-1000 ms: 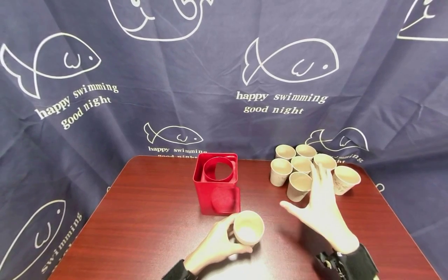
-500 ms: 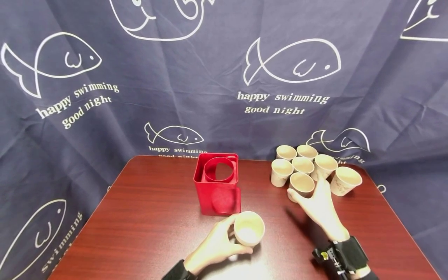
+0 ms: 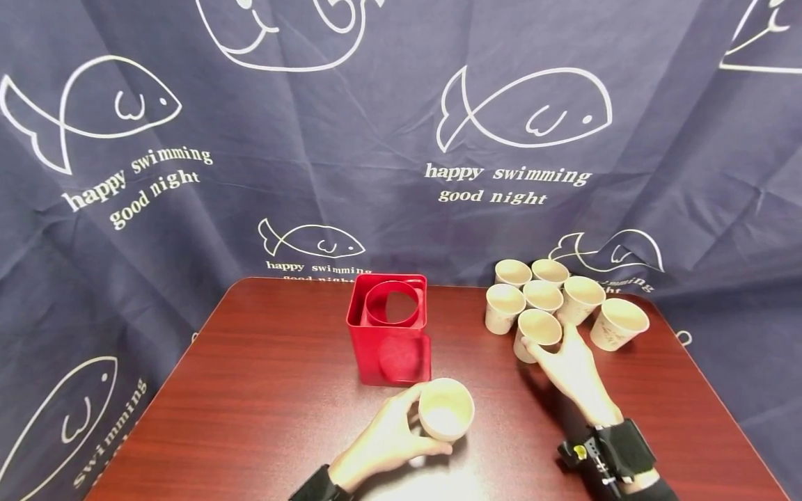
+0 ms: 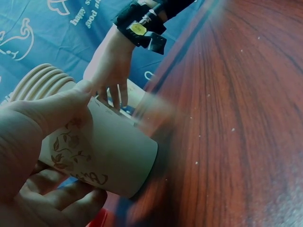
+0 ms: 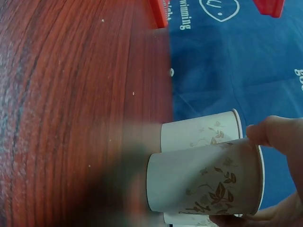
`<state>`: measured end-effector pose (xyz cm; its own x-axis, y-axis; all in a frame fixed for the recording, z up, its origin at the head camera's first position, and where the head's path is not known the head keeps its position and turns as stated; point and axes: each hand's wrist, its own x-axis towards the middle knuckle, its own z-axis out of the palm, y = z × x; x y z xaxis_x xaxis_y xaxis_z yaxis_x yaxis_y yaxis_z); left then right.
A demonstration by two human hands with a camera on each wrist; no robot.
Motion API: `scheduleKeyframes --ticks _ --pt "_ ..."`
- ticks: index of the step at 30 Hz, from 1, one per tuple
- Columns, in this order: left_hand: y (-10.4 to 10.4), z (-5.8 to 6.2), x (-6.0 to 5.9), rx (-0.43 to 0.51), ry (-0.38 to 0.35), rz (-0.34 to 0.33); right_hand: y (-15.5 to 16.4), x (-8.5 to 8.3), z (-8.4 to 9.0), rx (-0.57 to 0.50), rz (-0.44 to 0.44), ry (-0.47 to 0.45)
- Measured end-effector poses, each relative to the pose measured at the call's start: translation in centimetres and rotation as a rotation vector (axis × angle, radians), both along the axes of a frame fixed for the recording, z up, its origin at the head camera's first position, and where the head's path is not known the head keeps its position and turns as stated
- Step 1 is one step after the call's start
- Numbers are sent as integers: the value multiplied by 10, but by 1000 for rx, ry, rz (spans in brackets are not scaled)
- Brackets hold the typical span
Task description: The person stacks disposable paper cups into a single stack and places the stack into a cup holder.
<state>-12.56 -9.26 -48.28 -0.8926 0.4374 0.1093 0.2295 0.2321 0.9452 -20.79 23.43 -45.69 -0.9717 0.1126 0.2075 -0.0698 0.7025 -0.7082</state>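
Observation:
My left hand [image 3: 390,435] grips a stack of nested paper cups [image 3: 446,410] near the table's front. Several stacked rims and a brown leaf print show on this stack in the left wrist view. On the right side, my right hand [image 3: 578,376] pinches the front paper cup [image 3: 540,327] of a group, thumb on its near left side and fingers on its right. In the right wrist view this printed cup [image 5: 203,179] stands upright on the table, with another paper cup [image 5: 199,132] behind it. Several more paper cups [image 3: 503,306] stand close behind it, mouths up.
A red square box [image 3: 382,351] with a round ring in its top stands at the table's middle, just behind the left hand's stack. One paper cup [image 3: 619,323] stands apart at the far right. A dark blue curtain [image 3: 401,139] hangs behind the wooden table [image 3: 269,376].
My right hand has come down from above the cups and closed its thumb and fingers on the front paper cup. My left hand and its stack have stayed in place.

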Motion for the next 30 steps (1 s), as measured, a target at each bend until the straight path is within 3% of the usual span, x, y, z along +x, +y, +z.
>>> scheduleKeyframes --ticks 8,15,22,30 --pt "1 -1 0 28 14 -8 -3 5 0 20 -3 22" --pt "0 1 0 39 -1 -2 -18 17 10 6 65 10" --pt "0 -1 -1 50 24 -10 -35 25 16 -27 188 171" --pt "0 0 -2 58 19 -15 -52 42 37 -33 233 97"
